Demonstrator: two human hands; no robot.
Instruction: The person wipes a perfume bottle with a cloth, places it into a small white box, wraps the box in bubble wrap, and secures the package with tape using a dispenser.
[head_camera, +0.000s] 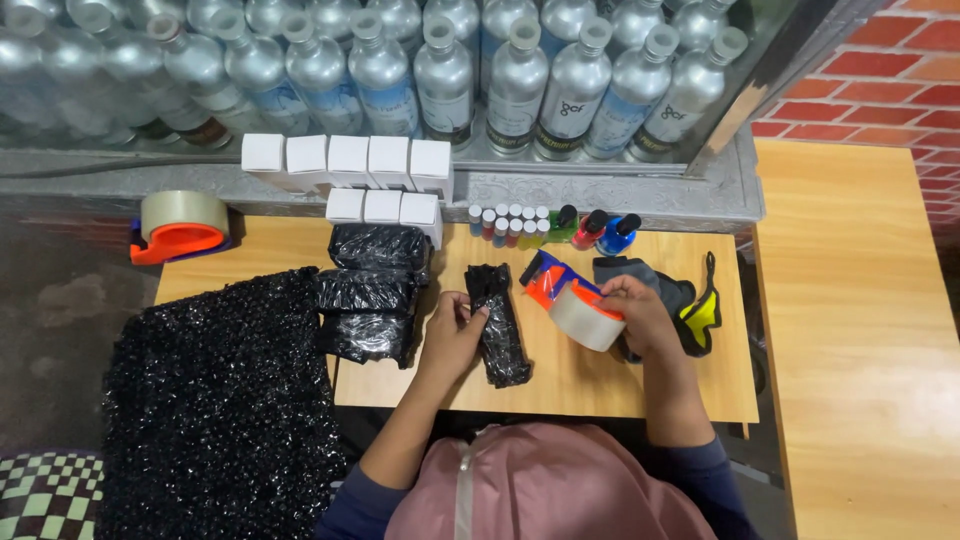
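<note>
My left hand (455, 330) rests on a long parcel wrapped in black bubble wrap (498, 325) that lies on the wooden table (590, 380), fingers pinching its upper left side. My right hand (635, 312) grips an orange and blue tape dispenser (572, 300) with a clear tape roll, held just right of the parcel and tilted toward it. To the left of the parcel lie three wrapped black parcels (370, 292), stacked in a column.
A sheet of black bubble wrap (225, 400) hangs over the table's left end. A second tape dispenser (182, 227), white boxes (345, 160), small coloured bottles (545, 225), and silver bottles (450, 75) stand behind. A dark pouch with a yellow item (690, 305) lies at right.
</note>
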